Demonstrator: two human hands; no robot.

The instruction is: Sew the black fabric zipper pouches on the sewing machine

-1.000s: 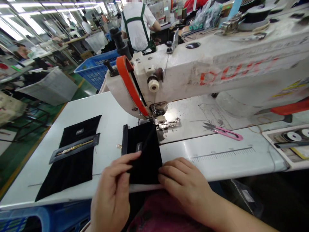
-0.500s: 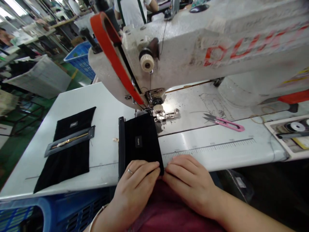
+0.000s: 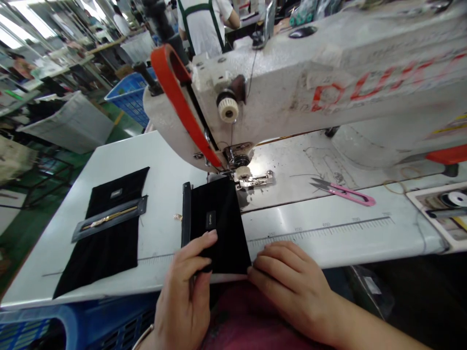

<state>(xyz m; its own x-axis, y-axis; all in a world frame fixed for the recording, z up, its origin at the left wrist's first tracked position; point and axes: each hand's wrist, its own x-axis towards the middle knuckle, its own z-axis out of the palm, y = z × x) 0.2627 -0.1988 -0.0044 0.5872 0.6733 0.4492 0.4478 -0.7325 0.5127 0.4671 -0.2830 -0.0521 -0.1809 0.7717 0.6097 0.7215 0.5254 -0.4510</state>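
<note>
A black fabric pouch [image 3: 228,223] with a small label and a dark strip along its left side lies on the white table, its far edge at the presser foot [image 3: 243,174] of the sewing machine [image 3: 277,92]. My left hand [image 3: 186,287] is closed on the pouch's near left part, with fingers bent over the fabric. My right hand [image 3: 292,282] pinches the near right corner, fingers pressed together. A gold zipper pull [image 3: 178,217] sticks out left of the dark strip. Farther left lies a flat black fabric piece [image 3: 105,248] with a zipper strip [image 3: 109,218] across it.
Pink thread snips [image 3: 346,193] lie right of the presser foot. A printed ruler [image 3: 324,231] runs along the near table edge. A bobbin tray [image 3: 445,209] is at the right, and a blue basket [image 3: 69,316] stands below the table at left. Another person [image 3: 204,24] is behind the machine.
My left hand has shifted left along the pouch's near edge, away from the right corner, and turned thumb-up. My right hand stays near the corner. The camera view has tilted slightly.
</note>
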